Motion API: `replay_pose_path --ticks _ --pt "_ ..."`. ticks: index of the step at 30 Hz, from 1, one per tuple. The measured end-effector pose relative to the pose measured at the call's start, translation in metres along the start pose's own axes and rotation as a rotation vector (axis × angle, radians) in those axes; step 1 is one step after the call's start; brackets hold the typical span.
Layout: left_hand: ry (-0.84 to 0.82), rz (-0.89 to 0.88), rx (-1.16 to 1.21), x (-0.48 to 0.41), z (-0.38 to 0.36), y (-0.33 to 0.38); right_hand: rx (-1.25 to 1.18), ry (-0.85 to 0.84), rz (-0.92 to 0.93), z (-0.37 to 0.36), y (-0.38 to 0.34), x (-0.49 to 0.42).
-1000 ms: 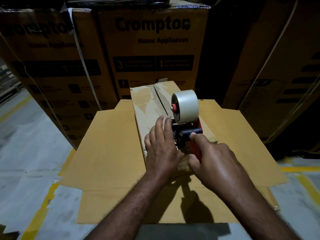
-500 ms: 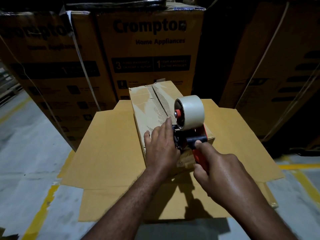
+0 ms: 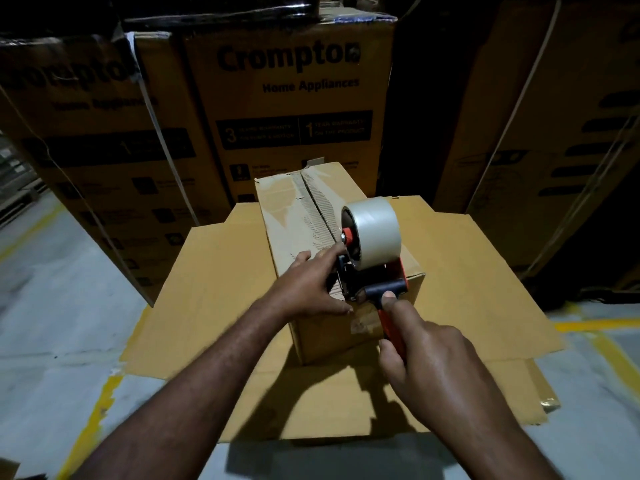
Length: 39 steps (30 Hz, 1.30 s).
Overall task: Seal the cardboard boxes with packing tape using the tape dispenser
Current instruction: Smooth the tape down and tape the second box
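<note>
1. Floor: grey concrete with yellow painted lines, far left and along the near edge.
2. Left carton: tall, brown, dark printed lettering, a pale strap running down its front. It stands behind the work area.
3. Flattened cardboard sheets: lying on the floor and overlapping. They carry item 5.
4. Left hand: palm down on the near left part of the small box's top. The fingers are stretched out and laid flat, grasping nothing. The thumb reaches to the near top edge, and the index fingertip lies just beside the dispenser's black frame.
5. Small cardboard box: centre of view, upright on the sheets, worn, with a torn strip along its top seam. The flaps are closed.
6. Middle carton: printed "Crompton Home Appliances", directly behind the small box.
7. Tape dispenser: black frame with a red handle, set on the near right end of the box top, handle slanting down toward the person.
8. Tape roll: clear tape mounted on the dispenser, on a red hub.
9. Right hand: fingers clenched round the red handle, thumb pressed on the black part above it.
10. Right cartons: brown, strapped, in shadow at far right.
</note>
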<state>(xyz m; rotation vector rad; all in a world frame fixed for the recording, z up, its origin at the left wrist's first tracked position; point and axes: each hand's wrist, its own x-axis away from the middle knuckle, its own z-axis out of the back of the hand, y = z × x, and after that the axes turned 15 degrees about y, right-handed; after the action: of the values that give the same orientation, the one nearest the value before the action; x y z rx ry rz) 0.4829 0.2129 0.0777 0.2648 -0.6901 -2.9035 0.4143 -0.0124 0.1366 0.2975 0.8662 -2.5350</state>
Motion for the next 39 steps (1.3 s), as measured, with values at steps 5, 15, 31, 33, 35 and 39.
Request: replay_pose_path --ticks 5,15,31,33,35,39 --pt "-0.016 -0.034 -0.05 -0.006 0.005 -0.003 -0.016 0.029 0.007 -0.003 0.006 0.01" --pt "-0.052 -0.184 -0.025 0.004 0.014 0.009 -0.009 0.083 -0.016 -0.003 0.018 0.043" --pt "-0.177 -0.284 -0.16 -0.015 0.004 -0.006 0.041 0.168 0.059 -0.026 0.052 0.077" --pt "-0.183 -0.287 -0.17 -0.015 0.005 -0.006 0.043 0.166 0.055 -0.028 0.054 0.08" --pt "-0.19 -0.28 -0.179 -0.016 0.005 -0.006 0.053 0.171 0.06 -0.03 0.055 0.08" --pt "-0.271 -0.263 -0.184 -0.018 0.01 -0.003 0.05 0.193 0.056 -0.037 0.056 0.078"
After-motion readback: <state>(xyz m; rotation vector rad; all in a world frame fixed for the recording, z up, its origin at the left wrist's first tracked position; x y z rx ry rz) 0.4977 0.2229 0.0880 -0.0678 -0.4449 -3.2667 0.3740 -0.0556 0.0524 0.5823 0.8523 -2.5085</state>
